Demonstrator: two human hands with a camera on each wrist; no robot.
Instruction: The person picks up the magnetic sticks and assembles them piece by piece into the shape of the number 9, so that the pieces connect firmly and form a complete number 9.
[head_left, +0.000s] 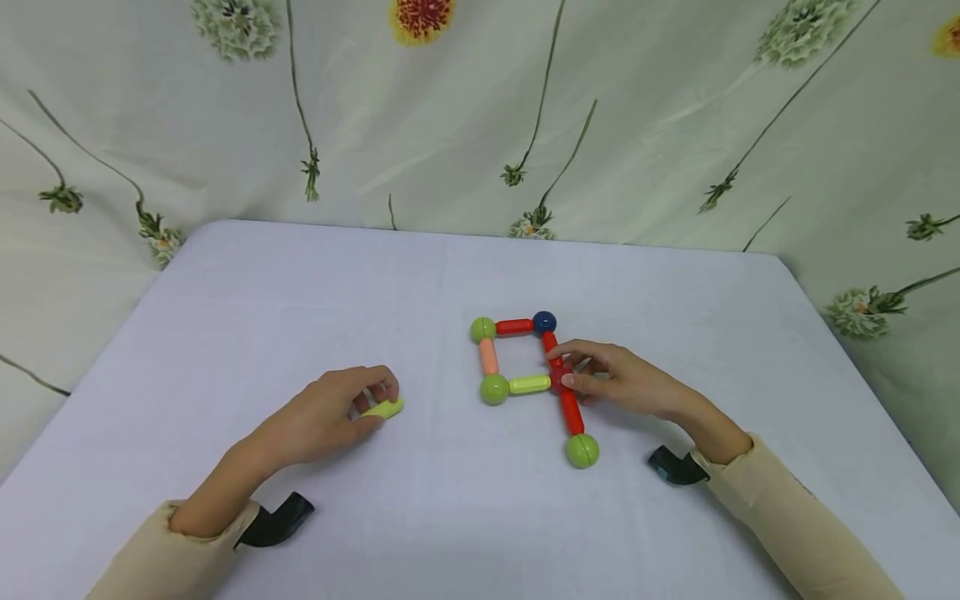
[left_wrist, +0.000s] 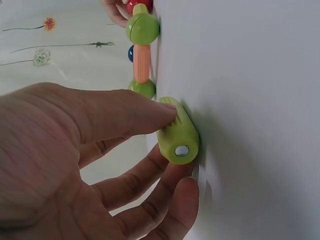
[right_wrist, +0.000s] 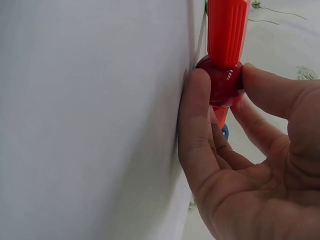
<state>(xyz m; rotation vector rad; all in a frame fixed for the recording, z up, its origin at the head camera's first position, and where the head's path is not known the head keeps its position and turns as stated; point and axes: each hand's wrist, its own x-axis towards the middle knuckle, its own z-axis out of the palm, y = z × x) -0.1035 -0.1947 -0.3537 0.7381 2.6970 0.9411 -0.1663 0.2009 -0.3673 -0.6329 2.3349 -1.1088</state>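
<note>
My left hand [head_left: 330, 415] pinches a short yellow-green magnetic rod [left_wrist: 179, 137] between thumb and fingers, low over the white cloth. A pale metal tip shows at the rod's near end. On the right, my right hand [head_left: 618, 379] grips a dark red ball [right_wrist: 225, 82] with thumb and fingers. That ball joins a shape of rods and balls: two red rods, a yellow-green rod [head_left: 529, 384] and, farther round, an orange rod [head_left: 488, 357], a top red rod [head_left: 514, 327], a blue ball [head_left: 544, 322] and green balls [head_left: 495, 389]. One red rod [head_left: 572, 412] runs toward me to another green ball [head_left: 582, 451].
A white cloth [head_left: 442, 517] covers the table. Behind it hangs a pale curtain [head_left: 450, 125] printed with flowers. Black wrist mounts [head_left: 279, 521] stick out from both beige sleeves [head_left: 795, 517].
</note>
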